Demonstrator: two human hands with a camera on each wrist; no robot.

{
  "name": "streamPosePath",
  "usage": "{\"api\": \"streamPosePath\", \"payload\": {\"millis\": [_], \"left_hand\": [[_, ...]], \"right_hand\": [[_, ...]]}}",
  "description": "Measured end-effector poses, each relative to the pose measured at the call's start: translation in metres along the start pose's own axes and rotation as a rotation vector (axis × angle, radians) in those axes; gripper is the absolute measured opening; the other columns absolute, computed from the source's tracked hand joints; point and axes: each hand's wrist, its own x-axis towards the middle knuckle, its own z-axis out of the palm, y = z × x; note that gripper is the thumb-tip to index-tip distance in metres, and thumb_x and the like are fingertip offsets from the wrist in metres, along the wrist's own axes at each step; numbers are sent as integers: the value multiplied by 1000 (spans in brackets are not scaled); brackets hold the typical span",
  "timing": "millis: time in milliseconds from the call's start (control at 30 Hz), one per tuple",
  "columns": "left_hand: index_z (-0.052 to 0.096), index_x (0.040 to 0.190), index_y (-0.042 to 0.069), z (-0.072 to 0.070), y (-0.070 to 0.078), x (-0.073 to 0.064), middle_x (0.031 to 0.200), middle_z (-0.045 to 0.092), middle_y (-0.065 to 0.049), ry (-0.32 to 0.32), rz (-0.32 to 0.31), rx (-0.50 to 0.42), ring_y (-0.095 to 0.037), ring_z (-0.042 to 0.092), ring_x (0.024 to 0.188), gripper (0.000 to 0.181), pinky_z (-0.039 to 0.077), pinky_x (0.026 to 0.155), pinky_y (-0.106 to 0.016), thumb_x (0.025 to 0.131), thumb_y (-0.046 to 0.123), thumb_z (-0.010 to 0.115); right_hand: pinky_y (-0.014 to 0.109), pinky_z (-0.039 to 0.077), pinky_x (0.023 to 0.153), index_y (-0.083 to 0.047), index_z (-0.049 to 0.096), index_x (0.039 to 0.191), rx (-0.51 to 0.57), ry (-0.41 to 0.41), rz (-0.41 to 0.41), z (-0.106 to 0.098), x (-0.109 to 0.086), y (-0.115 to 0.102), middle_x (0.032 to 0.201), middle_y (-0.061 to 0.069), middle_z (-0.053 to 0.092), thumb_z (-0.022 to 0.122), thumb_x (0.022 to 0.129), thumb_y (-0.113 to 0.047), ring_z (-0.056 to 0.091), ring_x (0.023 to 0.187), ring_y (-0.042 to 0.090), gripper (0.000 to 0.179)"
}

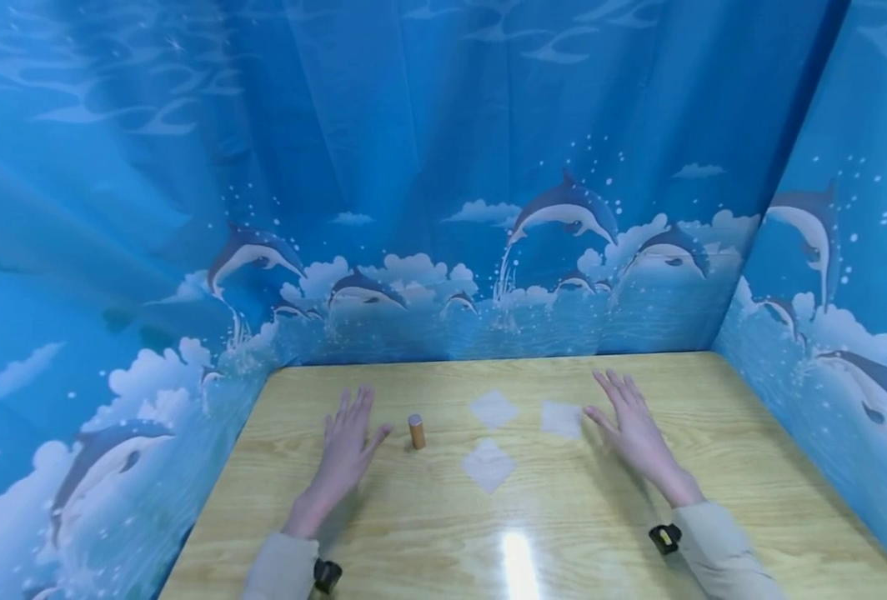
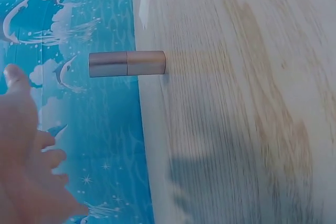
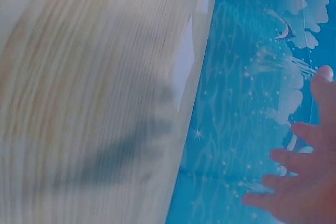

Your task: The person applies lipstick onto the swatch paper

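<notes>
A small copper-coloured cylinder (image 1: 417,432), like a lipstick tube with a seam around its middle, stands upright on the wooden table (image 1: 428,525). My left hand (image 1: 346,446) is to the left of it, fingers spread and straight, thumb pointing toward the tube without touching it. In the left wrist view the tube (image 2: 127,63) appears sideways, apart from the left hand (image 2: 26,145). My right hand (image 1: 634,433) hovers with fingers extended beside a pale square (image 1: 561,419). The right wrist view shows that hand (image 3: 304,171) holding nothing, its shadow falling on the table.
Two more pale squares, turned like diamonds, lie mid-table: a far one (image 1: 493,409) and a nearer one (image 1: 488,466). A blue dolphin-print curtain (image 1: 413,167) rises behind the table and along both sides. A bright light reflection shows near the front.
</notes>
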Motion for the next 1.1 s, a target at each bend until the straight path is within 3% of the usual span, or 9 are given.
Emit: {"api": "streamPosePath", "payload": {"millis": [167,400,533,633,800,1033,1100], "left_hand": [[27,157,-2,-2,-1,7,163,25,-22,69,46,-153,-45,23,150,63,17,122,-62,108,29,50],[38,155,4,-6,1,12,158,40,-19,113,-16,-343,-40,40,143,53,33,118,-57,109,29,48],[45,150,1,-6,1,16,150,51,-20,155,-26,-409,-38,52,134,49,46,109,-54,110,29,47],[50,145,-2,-4,0,19,144,56,-20,175,-27,-448,-38,57,128,47,48,106,-52,109,28,48],[56,140,-1,-5,6,22,140,60,-20,172,-46,-521,-38,59,127,42,49,106,-50,108,25,51],[64,132,4,2,10,29,131,67,-14,120,-82,-543,-31,64,121,36,54,101,-45,105,26,58],[66,129,4,5,11,31,127,69,-13,103,-79,-542,-29,66,117,31,56,98,-42,103,21,61]], "right_hand": [[73,20,115,-5,35,156,121,45,-36,14,13,-10,161,26,29,55,105,-34,24,147,51,62],[64,30,117,-11,36,157,353,-6,-37,38,29,-35,160,17,36,53,107,-33,32,147,42,57],[56,36,117,-7,39,155,520,-27,-35,52,35,-52,158,16,40,53,107,-31,36,145,38,55],[51,39,115,-7,43,153,619,-43,-26,63,39,-64,156,16,44,55,106,-29,40,143,36,52],[47,44,112,-6,48,149,692,-68,-21,82,46,-78,152,15,49,57,106,-25,45,141,34,48],[59,39,113,10,44,145,751,-152,-48,82,44,-123,146,31,49,63,99,-4,47,134,48,52],[59,39,113,11,44,145,761,-179,-63,91,46,-127,145,32,49,66,97,-3,47,133,50,55]]}}
